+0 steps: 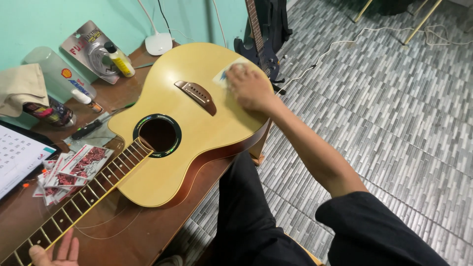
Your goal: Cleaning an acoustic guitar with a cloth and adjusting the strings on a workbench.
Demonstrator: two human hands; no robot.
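Pale yellow acoustic guitar (197, 123) with glossy spruce-coloured top and reddish-brown sides, lying face up across the brown wooden table (133, 236), lower bout hanging over the table edge toward the grey tiled floor (394, 113). Single cutaway; round sound hole ringed by a dark rosette with shimmering inlay; brown wooden bridge (196, 96) with a row of small pin holes, no strings across it. Dark fretboard (84, 199) with pale binding and metal frets, running to the lower left corner.

Right hand (249, 88) pressed flat, palm down, on a small pale cloth (222, 74) on the top beside the bridge, fingers spread over it rather than clenched. Left hand (54, 253) at the bottom edge, open, fingers loosely extended, resting against the neck's underside; only part in view.

Thin loose wire strings (106, 227) curling on the wood below the neck. Behind, against the turquoise wall: dark electric guitar (261, 47) standing upright just beyond the body's end, white plastic lamp base (158, 43), blister pack of coiled strings (91, 49), small yellow bottle (119, 60) with black cap, translucent plastic jug (59, 74). Left of the sound hole: red-and-white paper packets (69, 172) fanned out, a black pen-like tool (86, 129), a white calendar sheet (17, 160). Black trousers below.
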